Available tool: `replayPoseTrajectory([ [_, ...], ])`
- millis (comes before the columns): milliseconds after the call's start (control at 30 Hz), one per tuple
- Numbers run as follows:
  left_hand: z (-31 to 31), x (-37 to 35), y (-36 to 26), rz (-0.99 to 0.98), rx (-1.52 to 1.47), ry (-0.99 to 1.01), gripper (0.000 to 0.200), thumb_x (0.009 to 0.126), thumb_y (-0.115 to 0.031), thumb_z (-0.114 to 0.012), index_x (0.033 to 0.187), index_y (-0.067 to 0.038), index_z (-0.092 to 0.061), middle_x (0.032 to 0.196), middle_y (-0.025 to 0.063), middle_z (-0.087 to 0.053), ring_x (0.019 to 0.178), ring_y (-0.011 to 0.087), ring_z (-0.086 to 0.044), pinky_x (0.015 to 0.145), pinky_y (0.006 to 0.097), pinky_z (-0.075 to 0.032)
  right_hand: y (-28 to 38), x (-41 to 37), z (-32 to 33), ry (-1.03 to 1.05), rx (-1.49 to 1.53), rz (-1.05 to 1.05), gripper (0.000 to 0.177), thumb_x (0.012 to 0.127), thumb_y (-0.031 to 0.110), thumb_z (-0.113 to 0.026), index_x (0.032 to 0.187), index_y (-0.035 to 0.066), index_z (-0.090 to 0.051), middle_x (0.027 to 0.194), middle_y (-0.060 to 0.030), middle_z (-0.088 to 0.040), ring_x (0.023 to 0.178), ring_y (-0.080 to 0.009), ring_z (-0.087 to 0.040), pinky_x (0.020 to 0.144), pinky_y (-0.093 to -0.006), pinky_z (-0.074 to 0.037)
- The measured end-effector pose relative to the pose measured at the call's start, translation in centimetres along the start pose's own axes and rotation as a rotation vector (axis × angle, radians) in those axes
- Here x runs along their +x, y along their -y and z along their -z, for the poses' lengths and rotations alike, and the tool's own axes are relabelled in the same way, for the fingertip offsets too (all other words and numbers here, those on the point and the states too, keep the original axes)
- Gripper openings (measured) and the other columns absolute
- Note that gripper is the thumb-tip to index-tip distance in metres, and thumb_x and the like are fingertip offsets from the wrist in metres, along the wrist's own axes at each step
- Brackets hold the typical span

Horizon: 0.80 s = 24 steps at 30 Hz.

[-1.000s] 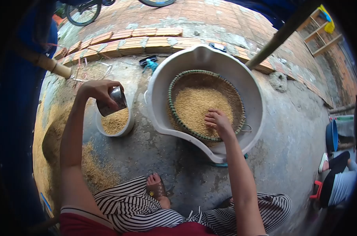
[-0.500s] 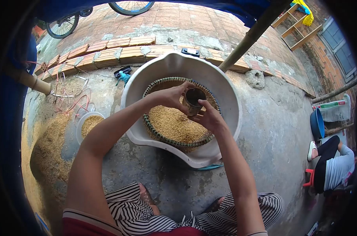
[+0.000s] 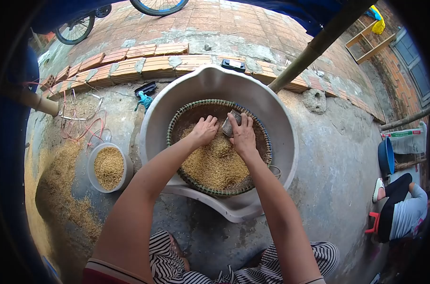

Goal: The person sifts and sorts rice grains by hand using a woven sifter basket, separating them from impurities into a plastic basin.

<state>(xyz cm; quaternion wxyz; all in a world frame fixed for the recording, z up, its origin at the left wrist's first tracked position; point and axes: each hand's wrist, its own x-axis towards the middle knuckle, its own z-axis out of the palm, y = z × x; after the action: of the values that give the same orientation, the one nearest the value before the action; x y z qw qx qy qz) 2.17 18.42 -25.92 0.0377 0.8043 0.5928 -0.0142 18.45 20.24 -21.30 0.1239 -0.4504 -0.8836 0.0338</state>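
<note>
A round woven basket [image 3: 176,166] with a green-edged rim sits inside a large pale basin [image 3: 285,118]. Yellow unhulled grain [image 3: 215,163] covers much of the basket's floor. My right hand [image 3: 244,138] grips a small metal can [image 3: 231,123], tilted low over the grain; its mouth is not clearly visible. Just left of the can, my left hand [image 3: 206,130] reaches down to the grain, palm down with fingers somewhat apart. Its fingertips are partly hidden against the grain.
A plastic tub [image 3: 126,177] of grain stands left of the basin, beside a pile of grain or husks [image 3: 65,189]. A bamboo pole [image 3: 314,49] slants behind. Bricks [image 3: 158,66] line the back. Another person [image 3: 407,208] sits at the right.
Both hands have lowered from above the basket to the grain. My left hand has let go of the can, which my right hand now holds tilted.
</note>
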Motion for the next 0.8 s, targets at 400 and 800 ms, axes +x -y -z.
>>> replayPoseTrajectory([
  [400,1.3,-4.4,-1.6,-0.133,-0.102,0.313,0.064,0.053,-0.009,-0.072,0.107,0.008,-0.040,0.105,0.0226,-0.049,0.101,0.0337,-0.049,0.083,0.0372,-0.043,1.8,-4.5,3.7,0.166,0.087,0.047,0.075,0.056,0.009,-0.071,0.122,0.018,-0.036,0.119,-0.0220,-0.032,0.110,-0.0395,-0.034,0.085,-0.0434,-0.045],
  [800,8.7,-7.8,-5.4,0.151,-0.582,0.944,0.072,0.055,-0.020,-0.075,0.113,0.006,-0.040,0.099,0.0201,-0.057,0.090,0.0280,-0.057,0.073,0.0338,-0.046,4.3,-8.8,4.0,0.484,0.355,-0.262,0.071,0.060,0.027,-0.073,0.121,0.009,-0.041,0.108,-0.0248,-0.043,0.092,-0.0391,-0.052,0.082,-0.0443,-0.044],
])
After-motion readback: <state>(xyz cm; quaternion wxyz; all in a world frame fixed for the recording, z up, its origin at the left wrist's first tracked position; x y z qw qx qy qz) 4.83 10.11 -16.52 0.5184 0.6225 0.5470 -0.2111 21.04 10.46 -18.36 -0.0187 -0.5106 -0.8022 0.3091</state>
